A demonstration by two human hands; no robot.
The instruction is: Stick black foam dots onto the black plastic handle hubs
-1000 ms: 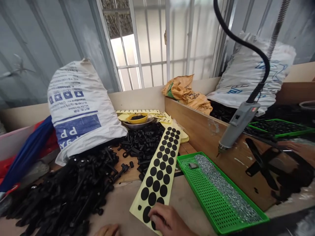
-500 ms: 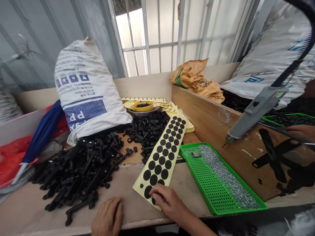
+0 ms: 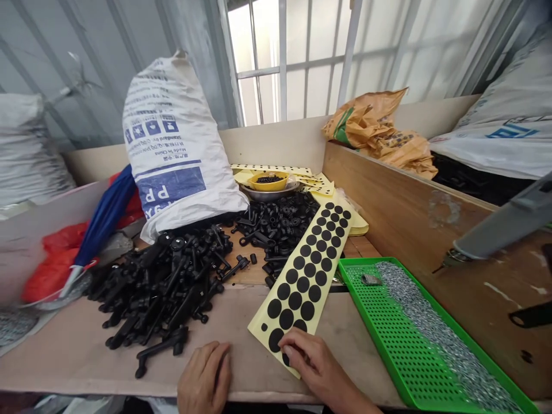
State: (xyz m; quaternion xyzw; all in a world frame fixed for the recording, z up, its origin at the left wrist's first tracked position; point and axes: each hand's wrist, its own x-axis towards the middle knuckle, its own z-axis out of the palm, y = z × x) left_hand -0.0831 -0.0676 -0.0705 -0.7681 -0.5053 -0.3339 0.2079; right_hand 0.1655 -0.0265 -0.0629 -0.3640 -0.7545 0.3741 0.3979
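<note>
Tray (image 3: 390,333) beside sheet (image 3: 293,288); sack (image 3: 185,138) beyond

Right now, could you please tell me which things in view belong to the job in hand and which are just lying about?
Likely part of the job:
yellow sheet of black discs, at the right hand
pile of black parts, near the left hand
green tray of small metal pieces

Probably just lying about:
folded blue umbrella
orange sack

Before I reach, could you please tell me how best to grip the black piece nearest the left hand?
I'd probably pinch the slim middle of the black piece, coming from the near side: it lies at the front of the pile, thicker at both ends, its middle uncovered.
</note>
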